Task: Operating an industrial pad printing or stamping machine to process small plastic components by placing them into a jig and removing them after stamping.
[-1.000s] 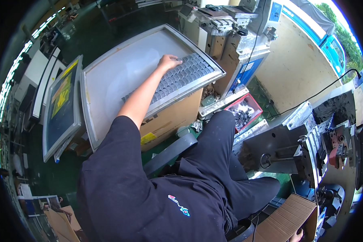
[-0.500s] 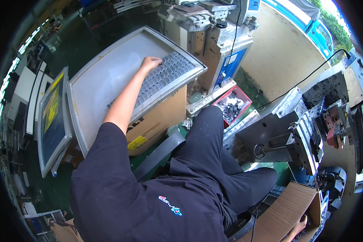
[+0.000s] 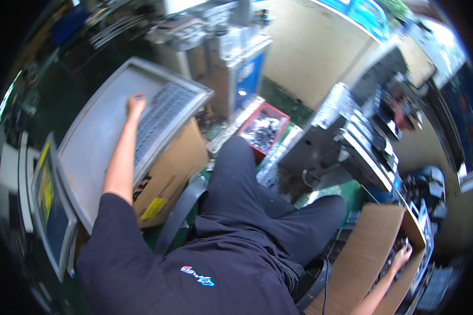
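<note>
My left hand (image 3: 136, 105) hovers over the shallow, white-lined framed tray (image 3: 97, 118), its fingers closed together. Whatever they may pinch is too small and blurred to make out. Just right of that hand, rows of small grey curved pieces (image 3: 163, 113) lie packed along the tray's right side. My right hand (image 3: 402, 256) is inside an open cardboard box (image 3: 360, 252) at the lower right. Its fingers are closed around a small piece with a bright glint (image 3: 406, 241). Dark pieces show in the box beside this hand.
Beneath the tray stands another cardboard box (image 3: 176, 170). A red bin (image 3: 263, 128) with small dark parts sits ahead of my knees. Metal machinery (image 3: 320, 149) rises on the right, and a second framed panel (image 3: 52, 205) leans at the left. A chair armrest (image 3: 178, 215) is beside my thigh.
The view has swung, shifting the scene leftward. My left hand has moved off the grey pieces toward the tray's bare part. My right hand has risen further into sight in the box, with a small piece.
</note>
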`<state>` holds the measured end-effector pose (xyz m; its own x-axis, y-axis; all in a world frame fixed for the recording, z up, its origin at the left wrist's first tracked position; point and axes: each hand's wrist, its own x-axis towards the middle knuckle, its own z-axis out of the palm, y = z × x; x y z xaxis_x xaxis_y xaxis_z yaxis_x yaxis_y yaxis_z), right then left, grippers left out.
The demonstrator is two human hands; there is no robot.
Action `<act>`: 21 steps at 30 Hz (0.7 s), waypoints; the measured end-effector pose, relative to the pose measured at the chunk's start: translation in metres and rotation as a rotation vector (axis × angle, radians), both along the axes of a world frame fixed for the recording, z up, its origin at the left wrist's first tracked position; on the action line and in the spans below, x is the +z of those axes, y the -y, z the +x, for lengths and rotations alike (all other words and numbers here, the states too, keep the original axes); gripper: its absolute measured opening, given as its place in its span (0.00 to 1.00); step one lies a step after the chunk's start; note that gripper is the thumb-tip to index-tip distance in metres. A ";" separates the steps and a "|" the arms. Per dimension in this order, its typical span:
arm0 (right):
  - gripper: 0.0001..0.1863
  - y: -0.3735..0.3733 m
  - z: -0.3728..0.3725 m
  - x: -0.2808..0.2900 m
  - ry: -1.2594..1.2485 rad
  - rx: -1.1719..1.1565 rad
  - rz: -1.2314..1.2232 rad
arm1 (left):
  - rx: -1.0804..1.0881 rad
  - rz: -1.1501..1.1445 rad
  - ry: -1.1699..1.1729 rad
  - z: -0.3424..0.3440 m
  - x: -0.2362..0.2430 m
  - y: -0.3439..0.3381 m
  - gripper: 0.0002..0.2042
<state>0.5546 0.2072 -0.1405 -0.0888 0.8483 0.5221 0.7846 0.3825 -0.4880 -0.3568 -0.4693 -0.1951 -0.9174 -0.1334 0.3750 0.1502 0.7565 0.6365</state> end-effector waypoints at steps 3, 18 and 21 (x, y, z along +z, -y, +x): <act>0.19 0.029 -0.037 0.031 -0.616 0.000 -0.328 | -0.022 0.136 -0.058 0.023 0.032 -0.059 0.12; 0.15 0.102 -0.189 0.136 -0.878 0.425 -0.445 | -1.617 0.247 -0.270 0.334 0.199 -0.427 0.19; 0.13 0.110 -0.216 0.150 -0.580 0.491 -0.256 | -1.616 0.069 -0.120 0.359 0.199 -0.460 0.28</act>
